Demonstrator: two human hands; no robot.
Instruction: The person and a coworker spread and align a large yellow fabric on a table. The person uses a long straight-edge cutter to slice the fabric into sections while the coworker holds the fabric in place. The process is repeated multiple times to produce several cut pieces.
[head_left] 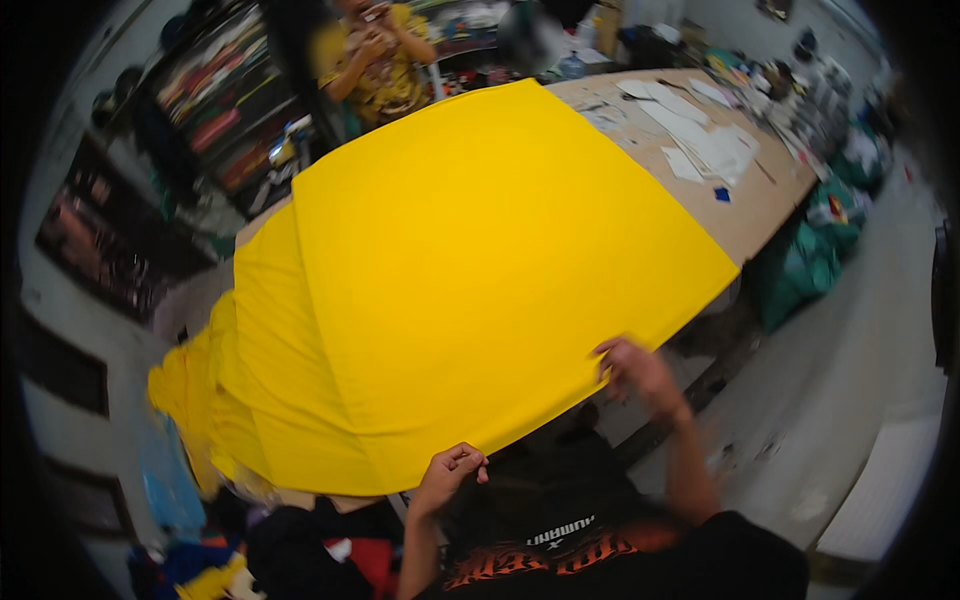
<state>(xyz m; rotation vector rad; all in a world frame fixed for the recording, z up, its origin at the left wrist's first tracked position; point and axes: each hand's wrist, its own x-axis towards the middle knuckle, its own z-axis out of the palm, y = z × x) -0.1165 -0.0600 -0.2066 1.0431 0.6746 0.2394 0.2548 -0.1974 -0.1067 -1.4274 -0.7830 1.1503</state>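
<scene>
A large sheet of bright yellow fabric [500, 270] lies spread over the table, smooth across the middle and right. Along its left side the cloth falls into creased, overlapping layers. My left hand [450, 478] is at the near edge of the fabric, fingers curled together; what lies between them, if anything, is hidden. Farther right, my right hand [640, 378] hovers by the same near edge, slightly blurred, with its fingers loosely bent and apart and nothing seen in them.
White paper pieces [705, 135] and a small blue scrap [722, 194] lie on the bare wooden tabletop [775, 205] at far right. Green bags [808, 262] stand beyond that end. Another person [385, 65] is across the table. Dark clothes [310, 550] are piled at lower left.
</scene>
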